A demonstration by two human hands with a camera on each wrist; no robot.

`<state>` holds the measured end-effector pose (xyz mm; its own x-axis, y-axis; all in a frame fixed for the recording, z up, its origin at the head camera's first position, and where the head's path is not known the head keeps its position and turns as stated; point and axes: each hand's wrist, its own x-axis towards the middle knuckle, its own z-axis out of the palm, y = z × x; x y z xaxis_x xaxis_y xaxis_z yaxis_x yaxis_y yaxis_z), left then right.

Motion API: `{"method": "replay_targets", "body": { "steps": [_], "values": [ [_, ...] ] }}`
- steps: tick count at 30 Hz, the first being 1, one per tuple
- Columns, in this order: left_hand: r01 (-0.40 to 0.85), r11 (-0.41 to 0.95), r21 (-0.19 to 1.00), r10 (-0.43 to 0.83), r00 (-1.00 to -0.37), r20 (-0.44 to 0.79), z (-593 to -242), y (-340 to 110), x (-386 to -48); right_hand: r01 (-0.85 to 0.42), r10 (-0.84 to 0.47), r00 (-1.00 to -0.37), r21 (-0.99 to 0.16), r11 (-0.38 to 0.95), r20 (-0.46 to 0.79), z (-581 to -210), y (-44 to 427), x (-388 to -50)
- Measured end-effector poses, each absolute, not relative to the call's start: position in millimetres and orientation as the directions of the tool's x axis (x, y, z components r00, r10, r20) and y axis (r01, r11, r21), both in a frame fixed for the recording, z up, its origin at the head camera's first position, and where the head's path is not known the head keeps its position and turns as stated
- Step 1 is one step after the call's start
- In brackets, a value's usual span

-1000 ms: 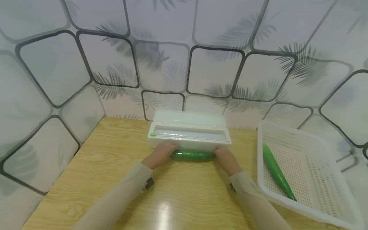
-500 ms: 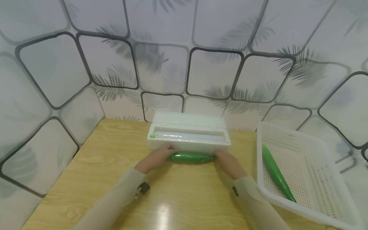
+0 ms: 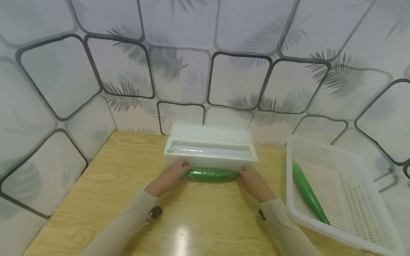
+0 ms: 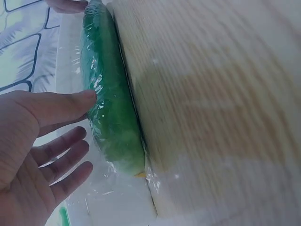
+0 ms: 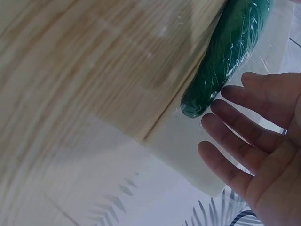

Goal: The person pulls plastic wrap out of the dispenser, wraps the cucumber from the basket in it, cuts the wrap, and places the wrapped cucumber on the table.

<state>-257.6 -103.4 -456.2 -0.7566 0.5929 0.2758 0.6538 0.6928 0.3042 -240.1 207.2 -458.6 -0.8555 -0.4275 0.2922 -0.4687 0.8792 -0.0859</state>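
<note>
Wrist views: film-wrapped cucumber point(image 4: 115, 103) lies between loosely extended fingers of left hand point(image 4: 21, 136) and right hand point(image 5: 277, 162), presumably for steadying.

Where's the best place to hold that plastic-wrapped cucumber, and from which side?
I'd hold the wrapped cucumber by its two ends, left hand coming from the left, right hand from the right. It is long and lies crosswise, while the white box right behind it probably leaves little finger room along the far side.
</note>
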Motion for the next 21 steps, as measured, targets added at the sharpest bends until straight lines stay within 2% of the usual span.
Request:
{"method": "replay_targets", "body": {
  "steps": [6, 12, 16, 21],
  "values": [
    [0.648, 0.713, 0.269, 0.55, -0.754, 0.361, -452.8, -115.2, -255.4, -0.487, -0.445, -0.839, -0.068, 0.871, 0.312, -455.5, 203.7, -238.9],
    [0.606, 0.76, 0.233, 0.47, -0.761, 0.446, -442.6, -151.1, -257.3, -0.552, -0.491, -0.772, -0.044, 0.832, 0.404, -445.8, 193.6, -244.9],
    [0.581, 0.784, 0.218, 0.409, -0.748, 0.523, -439.0, -179.0, -266.7, -0.579, -0.523, -0.74, -0.003, 0.816, 0.423, -435.8, 181.5, -251.5],
    [0.56, 0.797, 0.226, 0.377, -0.754, 0.538, -436.8, -195.0, -288.9, -0.632, -0.569, -0.682, 0.022, 0.775, 0.459, -423.4, 155.9, -266.9]
  ]
}}
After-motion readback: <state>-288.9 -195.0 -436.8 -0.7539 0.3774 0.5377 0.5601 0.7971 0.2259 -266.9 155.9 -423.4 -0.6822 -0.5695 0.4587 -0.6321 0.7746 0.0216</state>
